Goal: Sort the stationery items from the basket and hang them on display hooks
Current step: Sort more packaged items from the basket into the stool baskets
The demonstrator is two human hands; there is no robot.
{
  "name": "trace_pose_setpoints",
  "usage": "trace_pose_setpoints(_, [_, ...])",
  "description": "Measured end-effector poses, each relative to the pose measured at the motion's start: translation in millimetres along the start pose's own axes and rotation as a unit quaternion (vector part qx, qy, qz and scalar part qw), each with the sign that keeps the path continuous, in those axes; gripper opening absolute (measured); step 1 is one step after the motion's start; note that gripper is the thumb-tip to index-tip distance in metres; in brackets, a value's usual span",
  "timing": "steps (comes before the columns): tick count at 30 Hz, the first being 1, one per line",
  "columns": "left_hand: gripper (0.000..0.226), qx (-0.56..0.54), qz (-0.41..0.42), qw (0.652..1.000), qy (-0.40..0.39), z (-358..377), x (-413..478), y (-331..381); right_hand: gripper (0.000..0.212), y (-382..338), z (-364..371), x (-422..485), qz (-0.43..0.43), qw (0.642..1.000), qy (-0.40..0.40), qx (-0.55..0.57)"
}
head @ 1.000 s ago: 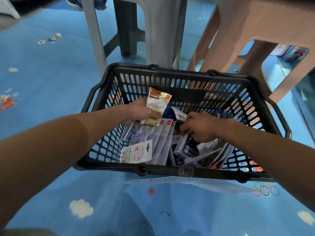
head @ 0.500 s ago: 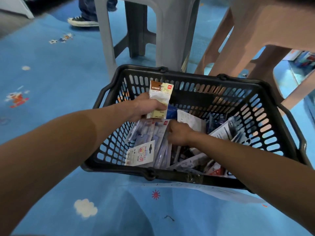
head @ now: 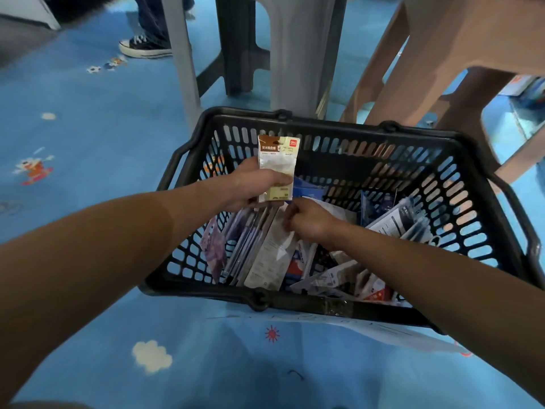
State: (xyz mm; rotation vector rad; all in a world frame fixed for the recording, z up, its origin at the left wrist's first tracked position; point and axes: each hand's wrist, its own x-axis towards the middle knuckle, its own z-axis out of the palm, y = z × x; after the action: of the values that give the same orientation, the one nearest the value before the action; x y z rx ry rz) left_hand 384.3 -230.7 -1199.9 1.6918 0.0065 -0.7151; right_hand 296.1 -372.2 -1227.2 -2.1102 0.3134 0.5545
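Note:
A black plastic basket (head: 333, 304) stands on the blue floor, full of packaged stationery. My left hand (head: 250, 184) is over its left side and grips a fan of packets: a cream and brown eraser packet (head: 277, 163) stands upright on top, and several long pen packets (head: 250, 243) hang below. My right hand (head: 309, 219) is just right of it, fingers curled, pinching the top of a white packet (head: 272, 255) against the fan. More loose packets (head: 392, 222) lie in the basket's right half.
A grey plastic stool (head: 292, 54) and a tan plastic stool (head: 460, 48) stand right behind the basket. A person's sneaker (head: 141, 47) is on the floor at the far left. A white paper sheet (head: 383, 329) sticks out from under the basket's near edge.
My right hand has moved left from the basket's middle to the fan in my left hand, and a white packet now lies over the pen packets. The view has shifted left.

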Motion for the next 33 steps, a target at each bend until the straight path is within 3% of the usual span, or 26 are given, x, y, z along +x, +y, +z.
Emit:
trace_pose_setpoints(1, [0.028, -0.009, 0.003, 1.000, 0.003, 1, 0, 1, 0.017, 7, -1, 5, -0.035, 0.993, 0.033, -0.109])
trace_pose_setpoints(2, [0.028, -0.012, 0.007, 1.000, 0.006, 2, 0, 1, 0.027, 11, -1, 11, -0.062, 0.983, 0.049, -0.166])
trace_pose_setpoints(6, [0.040, 0.010, 0.020, 1.000, 0.019, 2, 1, 1, 0.082, 11, 12, 20, -0.060, 0.989, -0.053, -0.121])
trace_pose_setpoints(8, [0.037, -0.011, 0.011, 1.000, 0.025, 2, 1, 1, 0.098, 12, 14, 23, -0.039, 0.984, -0.119, -0.128])
trace_pose_setpoints(10, [0.032, -0.033, 0.003, 0.999, 0.028, 1, 3, 2, 0.103, 14, 7, 24, -0.035, 0.982, -0.133, -0.129])
trace_pose_setpoints(14, [0.027, -0.047, -0.016, 0.999, 0.017, -2, 7, 6, 0.083, 11, -11, 24, -0.057, 0.995, -0.078, -0.034])
trace_pose_setpoints(17, [0.027, -0.055, -0.028, 0.998, 0.008, -2, 8, 6, 0.066, 11, -16, 18, -0.079, 0.991, -0.082, -0.067])
trace_pose_setpoints(19, [0.033, -0.022, -0.026, 0.999, 0.011, -2, 8, 3, 0.045, 15, -22, 13, -0.050, 0.991, -0.102, -0.075])
trace_pose_setpoints(22, [0.044, 0.000, -0.023, 1.000, 0.019, -2, 9, 0, 0.048, 18, -38, 5, 0.026, 0.983, -0.170, -0.068])
trace_pose_setpoints(24, [0.044, -0.010, -0.020, 1.000, 0.020, -4, 10, 1, 0.046, 19, -44, 4, 0.048, 0.977, -0.180, -0.105])
trace_pose_setpoints(29, [0.032, -0.025, -0.017, 1.000, 0.004, -1, 7, 4, 0.024, 15, -43, 10, -0.028, 0.956, -0.103, -0.272])
trace_pose_setpoints(33, [0.029, -0.051, -0.018, 0.998, -0.011, -2, 2, 8, 0.015, 10, -31, 9, -0.069, 0.908, -0.021, -0.413])
